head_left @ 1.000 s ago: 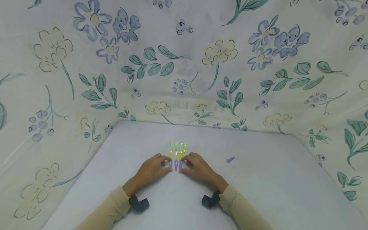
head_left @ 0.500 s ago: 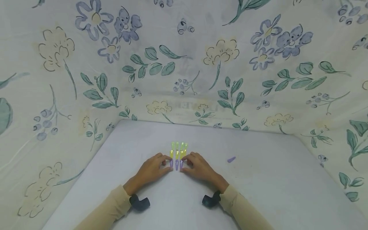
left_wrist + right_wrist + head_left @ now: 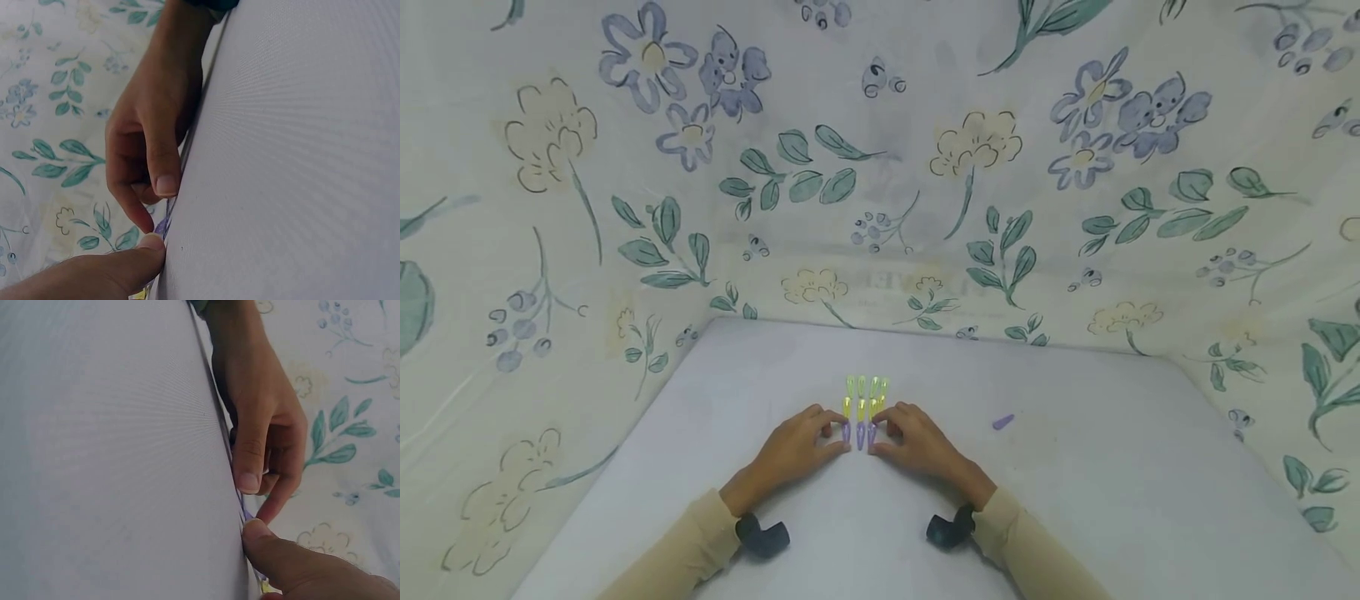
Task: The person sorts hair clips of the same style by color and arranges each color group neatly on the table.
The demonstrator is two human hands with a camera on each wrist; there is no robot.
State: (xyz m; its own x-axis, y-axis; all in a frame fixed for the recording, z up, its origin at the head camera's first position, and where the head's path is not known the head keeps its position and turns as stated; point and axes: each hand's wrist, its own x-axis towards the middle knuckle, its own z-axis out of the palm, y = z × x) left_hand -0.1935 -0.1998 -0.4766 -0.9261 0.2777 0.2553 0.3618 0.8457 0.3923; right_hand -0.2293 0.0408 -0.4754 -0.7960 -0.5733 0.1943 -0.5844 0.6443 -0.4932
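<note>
Small tapered hair clips lie in rows on the white table in the head view: green clips (image 3: 861,387) at the back, yellow clips (image 3: 861,410) in the middle, purple ones nearest the person. My left hand (image 3: 797,447) pinches the left purple hair clip (image 3: 846,433) endwise between thumb and index finger. Likewise, the thumb and index finger of my right hand (image 3: 919,439) pinch the right purple hair clip (image 3: 872,434). Between them lies the middle purple hair clip (image 3: 861,437), untouched. Both wrist views show the thumbs low at the tabletop, with the clips mostly hidden.
One more purple hair clip (image 3: 1003,422) lies apart on the table (image 3: 1112,483), to the right of the right hand. Flower-patterned cloth (image 3: 880,183) stands behind the table and along its sides. A dark wrist camera (image 3: 763,535) sits on each wrist.
</note>
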